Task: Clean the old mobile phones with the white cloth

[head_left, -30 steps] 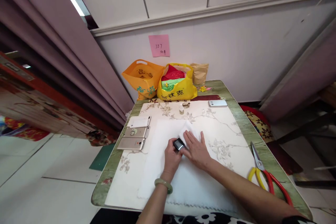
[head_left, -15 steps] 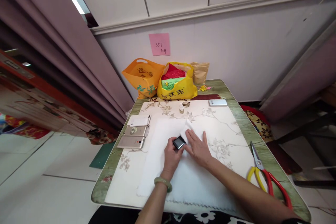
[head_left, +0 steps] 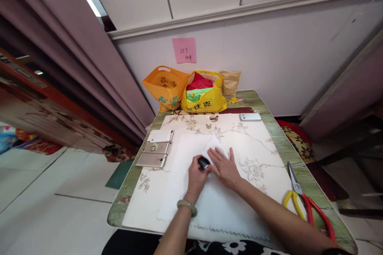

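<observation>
My left hand (head_left: pixel 197 173), with a green bangle on its wrist, is closed around a small black device (head_left: pixel 204 163) that has a shiny dark face and a silver edge. The device is tilted, and part of it is hidden by my fingers. Just right of it, my right hand (head_left: pixel 224 167) rests with fingers stretched out over a small white cloth (head_left: pixel 214 142). The thumb side of this hand meets the device's right edge. Under both hands spreads a larger white cloth (head_left: pixel 175 183).
Three phones (head_left: pixel 154 147) lie in a row at left, and a silver phone (head_left: pixel 250 116) at the back right. Scissors (head_left: pixel 296 187) with red and yellow handles lie at right. A small bottle (head_left: pixel 208 122), an orange bag (head_left: pixel 164 87) and a yellow bag (head_left: pixel 205 103) stand at the back.
The device has tilted in my left hand, so its face shows narrower and darker. My right hand has shifted slightly left over the small cloth. The whole view has moved a little.
</observation>
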Tool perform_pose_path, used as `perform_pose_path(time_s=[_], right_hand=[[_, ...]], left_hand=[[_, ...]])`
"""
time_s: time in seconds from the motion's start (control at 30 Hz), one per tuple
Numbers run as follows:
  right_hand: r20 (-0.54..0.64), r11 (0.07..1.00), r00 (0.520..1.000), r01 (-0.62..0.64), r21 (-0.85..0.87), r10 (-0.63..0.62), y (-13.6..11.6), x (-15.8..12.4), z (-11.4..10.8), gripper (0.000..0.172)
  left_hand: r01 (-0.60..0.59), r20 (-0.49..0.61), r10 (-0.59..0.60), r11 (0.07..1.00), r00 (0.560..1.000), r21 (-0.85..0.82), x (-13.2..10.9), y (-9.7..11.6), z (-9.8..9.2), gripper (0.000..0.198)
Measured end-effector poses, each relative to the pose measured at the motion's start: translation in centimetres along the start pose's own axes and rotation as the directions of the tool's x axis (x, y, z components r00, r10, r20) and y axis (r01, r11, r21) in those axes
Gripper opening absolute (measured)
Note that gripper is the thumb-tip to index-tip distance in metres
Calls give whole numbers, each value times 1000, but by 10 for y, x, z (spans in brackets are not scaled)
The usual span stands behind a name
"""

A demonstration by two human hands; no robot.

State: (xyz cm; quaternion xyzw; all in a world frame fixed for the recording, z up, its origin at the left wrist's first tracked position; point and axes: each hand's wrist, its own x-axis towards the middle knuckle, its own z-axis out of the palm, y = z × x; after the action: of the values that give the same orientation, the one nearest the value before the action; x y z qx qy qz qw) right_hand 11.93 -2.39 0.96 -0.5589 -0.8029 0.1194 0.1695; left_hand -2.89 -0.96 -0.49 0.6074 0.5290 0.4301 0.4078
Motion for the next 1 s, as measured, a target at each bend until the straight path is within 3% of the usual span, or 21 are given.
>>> perform_pose_path(time_s=[0.07, 0.23, 0.43, 0.57, 0.67, 0.83, 1.0], right_hand=[[-26, 999, 999, -26, -23, 25, -5, -2, 1, 59], [3, 977, 978, 211, -23, -211, -10, -12, 4, 67], [-72, 987, 997, -29, -161, 18, 39, -3, 5, 64], [-82, 983, 996, -45, -177, 30, 53, -1, 8, 62], [-123, 989, 992, -53, -135, 36, 53, -3, 11, 57], [-247, 996, 966, -87, -20, 80, 55, -7, 11, 37], [-327, 959, 905, -229, 168, 273, 64, -6, 3, 28]], left_hand=[[18, -13, -18, 1000, 1000, 12, -1, 2, 0, 41], [-25, -27, 25, 1000, 999, -8, -2, 3, 0, 47], [35, 13, -36, 999, 999, 21, -1, -3, 2, 42], [15, 2, -15, 1000, 1000, 21, -1, -5, 3, 49], [-13, -4, 13, 1000, 1000, 0, -3, -3, 3, 54], [14, 13, -14, 999, 1000, -30, -4, 2, 3, 45], [-22, -51, 26, 997, 998, 72, -4, 4, 1, 31]])
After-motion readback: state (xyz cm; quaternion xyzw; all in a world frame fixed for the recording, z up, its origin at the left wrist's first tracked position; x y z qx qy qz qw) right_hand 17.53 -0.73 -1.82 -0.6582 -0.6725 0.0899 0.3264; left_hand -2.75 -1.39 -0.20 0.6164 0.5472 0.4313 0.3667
